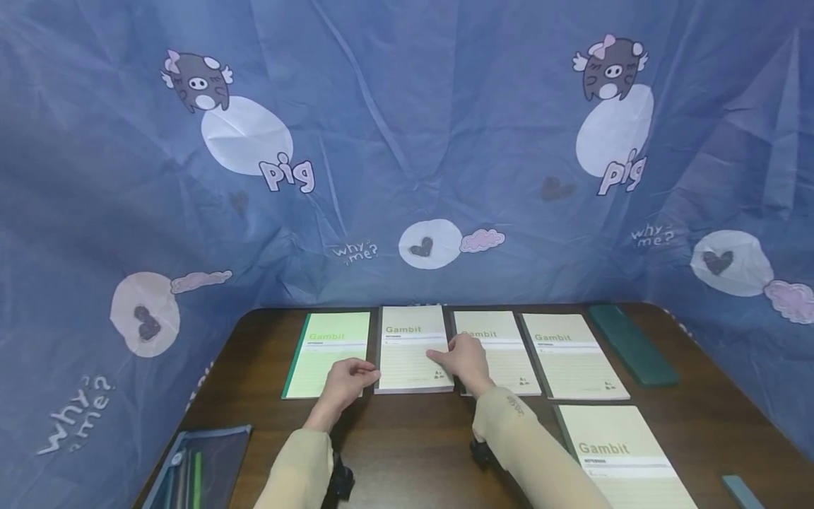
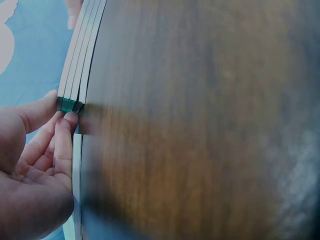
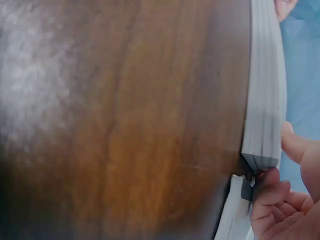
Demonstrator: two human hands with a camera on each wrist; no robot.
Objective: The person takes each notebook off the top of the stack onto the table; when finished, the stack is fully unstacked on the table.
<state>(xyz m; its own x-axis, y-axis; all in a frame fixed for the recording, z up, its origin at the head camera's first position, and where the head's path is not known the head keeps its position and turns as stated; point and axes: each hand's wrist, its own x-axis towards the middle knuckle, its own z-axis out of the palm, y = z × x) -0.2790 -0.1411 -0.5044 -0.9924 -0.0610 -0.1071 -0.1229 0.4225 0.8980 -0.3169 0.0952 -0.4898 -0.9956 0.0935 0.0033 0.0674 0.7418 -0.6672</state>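
Observation:
A neat stack of several Gambit notebooks (image 1: 407, 364) lies in the middle of the back row. My left hand (image 1: 346, 385) pinches its left spine edge, thumb at the top and fingertips low by the dark and green bindings (image 2: 69, 104). On the opposite side, my right hand (image 1: 466, 359) holds the stack's right edge, thumb over the top cover and curled fingers under the corner of the page block (image 3: 264, 100). To the left lies a green-spined notebook (image 1: 331, 367); to the right, partly behind my right hand, another Gambit notebook (image 1: 509, 364).
Farther right are a fourth notebook (image 1: 575, 360) and a dark green case (image 1: 636, 346). Nearer me lie another notebook (image 1: 629, 438) and a small blue-grey bar (image 1: 742, 491). A zip pouch with pens (image 1: 216, 459) sits at front left. A blue printed curtain (image 1: 413, 141) hangs behind the table.

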